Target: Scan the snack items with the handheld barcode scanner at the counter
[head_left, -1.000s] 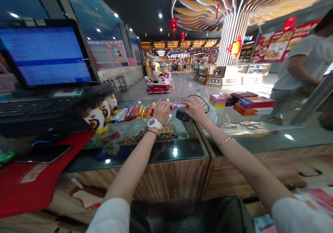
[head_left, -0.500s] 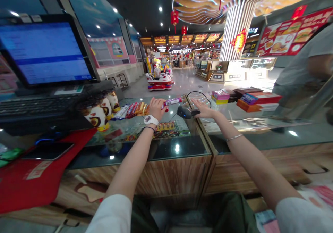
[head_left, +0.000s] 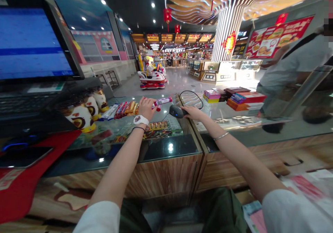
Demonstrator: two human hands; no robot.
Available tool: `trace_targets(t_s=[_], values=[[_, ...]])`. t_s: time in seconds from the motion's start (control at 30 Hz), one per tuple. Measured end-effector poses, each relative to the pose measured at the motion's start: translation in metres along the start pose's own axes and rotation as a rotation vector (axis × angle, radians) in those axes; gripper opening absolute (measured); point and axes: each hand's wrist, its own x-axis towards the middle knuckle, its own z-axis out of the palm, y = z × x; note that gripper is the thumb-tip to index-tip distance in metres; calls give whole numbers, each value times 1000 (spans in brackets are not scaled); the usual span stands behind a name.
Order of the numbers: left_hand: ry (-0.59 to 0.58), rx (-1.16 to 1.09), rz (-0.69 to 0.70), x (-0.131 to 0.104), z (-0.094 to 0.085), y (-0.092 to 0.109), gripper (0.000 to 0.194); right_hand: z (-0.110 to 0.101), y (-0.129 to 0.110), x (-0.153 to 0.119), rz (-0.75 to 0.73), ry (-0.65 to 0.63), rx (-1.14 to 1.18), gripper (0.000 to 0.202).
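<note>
Closed around a slim purple-and-red candy pack (head_left: 162,101) is my left hand (head_left: 147,108), over the glass counter. My right hand (head_left: 191,113) grips the handle of a black barcode scanner (head_left: 176,111) showing a small blue light. The scanner's head points left, toward the pack, with a narrow gap between them. Just left of my left hand lies a row of colourful snack packets (head_left: 126,108). Below the glass, more small packaged goods (head_left: 158,126) are visible. The scanner's black cable (head_left: 194,92) loops behind it.
A monitor (head_left: 33,45) and keyboard (head_left: 15,102) stand at left, beside several snack bags (head_left: 78,116). Stacked boxes (head_left: 246,99) sit on the right counter. A person in a light shirt (head_left: 293,66) is across the counter. A phone (head_left: 26,156) lies on red cloth (head_left: 59,139).
My right hand's spread fingers have closed around the scanner's handle. My left hand still holds the candy pack. The whole view has shifted to the right.
</note>
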Motion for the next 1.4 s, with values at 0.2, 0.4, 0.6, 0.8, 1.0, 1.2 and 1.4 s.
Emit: trace_targets(t_s=[0.2, 0.4, 0.6, 0.8, 1.0, 1.2, 1.4], values=[[-1, 5, -28, 1, 2, -3, 20, -4, 1, 1, -63, 92, 19, 58], [35, 23, -109, 0, -1, -5, 19, -15, -4, 1, -160, 365, 177, 55], [53, 35, -137, -1, -2, -6, 19, -26, -21, -4, -75, 501, 382, 44], [61, 38, -151, -5, 0, -10, 17, -34, -37, -6, -8, 390, 430, 41], [35, 54, -173, -8, 2, -13, 15, -31, -43, -7, -16, 314, 394, 40], [16, 67, -168, -8, 2, -13, 14, -27, -43, -6, -33, 321, 386, 42], [9, 72, -169, -8, 3, -13, 13, -29, -48, -7, 1, 286, 360, 43]])
